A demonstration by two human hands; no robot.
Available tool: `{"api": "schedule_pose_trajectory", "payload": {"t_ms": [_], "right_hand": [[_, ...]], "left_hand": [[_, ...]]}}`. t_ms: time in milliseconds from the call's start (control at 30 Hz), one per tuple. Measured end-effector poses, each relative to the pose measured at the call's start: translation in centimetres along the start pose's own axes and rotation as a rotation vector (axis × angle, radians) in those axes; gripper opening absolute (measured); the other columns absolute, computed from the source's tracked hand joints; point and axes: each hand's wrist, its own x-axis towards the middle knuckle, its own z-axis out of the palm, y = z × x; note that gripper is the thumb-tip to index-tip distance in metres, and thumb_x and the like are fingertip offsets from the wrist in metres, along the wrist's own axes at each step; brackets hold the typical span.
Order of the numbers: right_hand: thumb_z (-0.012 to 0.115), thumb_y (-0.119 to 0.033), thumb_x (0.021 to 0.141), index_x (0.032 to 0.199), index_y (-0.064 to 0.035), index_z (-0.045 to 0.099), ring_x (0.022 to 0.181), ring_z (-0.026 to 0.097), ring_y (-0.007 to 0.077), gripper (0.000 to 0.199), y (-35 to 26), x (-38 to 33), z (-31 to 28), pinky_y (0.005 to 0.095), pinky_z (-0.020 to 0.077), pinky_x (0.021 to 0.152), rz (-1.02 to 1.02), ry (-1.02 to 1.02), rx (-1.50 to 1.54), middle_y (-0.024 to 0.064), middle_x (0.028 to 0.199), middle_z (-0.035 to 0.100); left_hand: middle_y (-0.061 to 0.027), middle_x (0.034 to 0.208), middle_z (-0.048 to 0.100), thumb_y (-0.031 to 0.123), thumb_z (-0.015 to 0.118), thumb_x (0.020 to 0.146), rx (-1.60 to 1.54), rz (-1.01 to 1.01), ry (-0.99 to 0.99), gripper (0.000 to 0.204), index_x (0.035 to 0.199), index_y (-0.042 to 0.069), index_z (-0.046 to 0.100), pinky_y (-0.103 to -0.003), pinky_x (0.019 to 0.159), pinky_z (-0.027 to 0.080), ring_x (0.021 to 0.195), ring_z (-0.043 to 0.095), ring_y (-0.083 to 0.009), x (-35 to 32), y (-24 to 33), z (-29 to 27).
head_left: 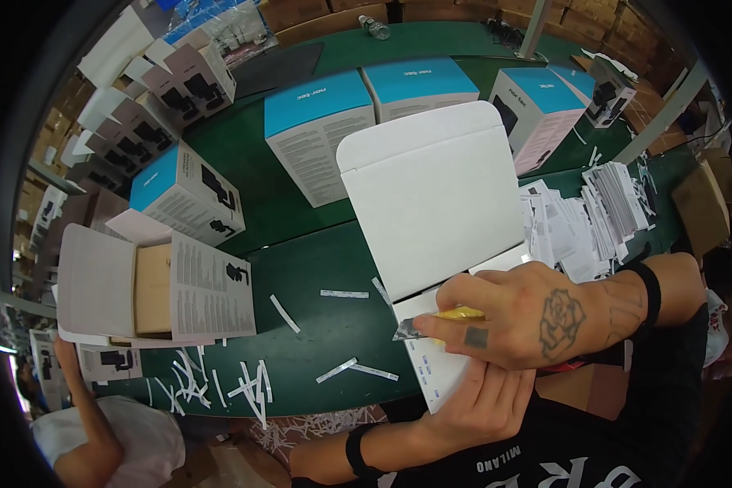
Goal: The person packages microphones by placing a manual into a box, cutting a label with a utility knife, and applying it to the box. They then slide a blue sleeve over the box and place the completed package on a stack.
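Note:
In front of me stands an open white carton with its lid flap [431, 195] raised. My right hand [520, 317] is closed around a yellow utility knife [461, 313], its metal tip at the carton's near edge. Below it, my left hand [484, 398] pinches a white label sheet [433, 376] with small blue marks along it. The fingers of my right hand lie just over those of my left and hide part of the sheet.
Blue-topped cartons [317, 102] stand along the back; another open carton [211, 293] is at left. Leaflet stacks [614, 203] lie at right. Cut paper strips [252, 386] litter the green table [301, 268]. A person [110, 431] works at lower left.

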Motion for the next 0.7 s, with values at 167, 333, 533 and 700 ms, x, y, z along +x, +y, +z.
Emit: {"api": "schedule_pose_trajectory", "payload": {"t_ms": [167, 333, 533, 700], "right_hand": [[0.078, -0.017, 0.082, 0.121, -0.0072, 0.072, 0.066, 0.067, 0.0161, 0.041, 0.0, -0.6, -1.4, 0.028, 0.0522, 0.043, 0.085, -0.027, -0.067, 0.009, 0.101, 0.061], [0.078, -0.015, 0.083, 0.121, -0.0062, 0.072, 0.065, 0.067, 0.0165, 0.04, 0.0, -0.7, -1.0, 0.0277, 0.0521, 0.043, 0.057, -0.005, -0.048, 0.0097, 0.101, 0.061], [0.078, -0.016, 0.084, 0.121, -0.007, 0.073, 0.068, 0.068, 0.0163, 0.039, 0.1, -1.0, -0.9, 0.0277, 0.0522, 0.043, 0.1, 0.007, -0.089, 0.0094, 0.1, 0.061], [0.079, -0.017, 0.084, 0.121, -0.0074, 0.073, 0.07, 0.069, 0.0163, 0.039, 0.4, -0.8, -0.1, 0.0272, 0.0524, 0.044, 0.094, 0.026, -0.058, 0.0087, 0.099, 0.062]], "left_hand": [[-0.0097, 0.097, 0.075, 0.019, 0.06, 0.091, -0.034, -0.001, 0.024, 0.028, 0.108, 0.002, 0.074, -0.041, 0.099, 0.054, 0.094, 0.073, -0.0236, 0.0, -0.3, 0.0], [-0.0105, 0.098, 0.075, 0.019, 0.06, 0.091, -0.005, -0.02, 0.005, 0.028, 0.109, 0.003, 0.075, -0.042, 0.099, 0.054, 0.095, 0.073, -0.0247, -0.6, -0.3, -0.2], [-0.0109, 0.098, 0.075, 0.019, 0.061, 0.091, -0.013, -0.02, 0.012, 0.028, 0.109, 0.004, 0.075, -0.042, 0.1, 0.053, 0.094, 0.073, -0.0246, 0.1, -0.4, -0.2], [-0.0104, 0.096, 0.075, 0.018, 0.062, 0.09, -0.033, -0.023, 0.005, 0.027, 0.109, 0.004, 0.076, -0.039, 0.097, 0.054, 0.09, 0.073, -0.0234, 0.5, -0.6, -0.7]]}}
